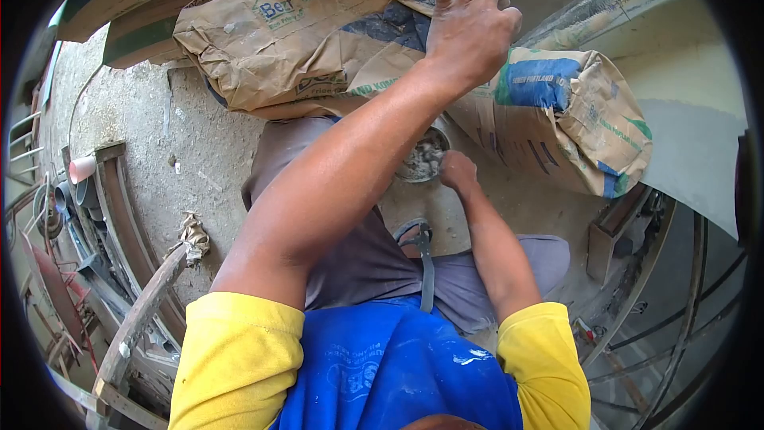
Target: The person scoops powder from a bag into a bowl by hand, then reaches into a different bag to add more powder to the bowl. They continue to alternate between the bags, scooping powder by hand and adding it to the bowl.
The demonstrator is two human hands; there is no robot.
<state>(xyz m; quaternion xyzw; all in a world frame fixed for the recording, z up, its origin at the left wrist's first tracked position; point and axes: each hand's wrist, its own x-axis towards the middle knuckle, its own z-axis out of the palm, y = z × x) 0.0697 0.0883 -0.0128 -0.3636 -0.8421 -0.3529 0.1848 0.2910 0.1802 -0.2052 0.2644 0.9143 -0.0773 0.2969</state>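
Note:
Reaching far forward, my left hand (473,28) is on the crumpled, dark-stained end of a brown paper cement sack (270,40), its fingers bent over the paper. The fingertips are hidden behind the hand. My right hand (459,171) is lower and nearer to me, closed at the rim of a round metal bowl (410,171). Grey-white lumpy material lies in the bowl, which my left forearm partly covers. A second cement sack (573,123), with blue and green print, lies just right of both hands.
More paper sacks (151,0) lie at the upper left. Rough concrete floor (143,119) surrounds my legs and sandalled foot (414,235). Wooden pieces (143,310) and a pink cup (81,169) are at left; a wooden box (613,239) and metal bars (692,295) are at right.

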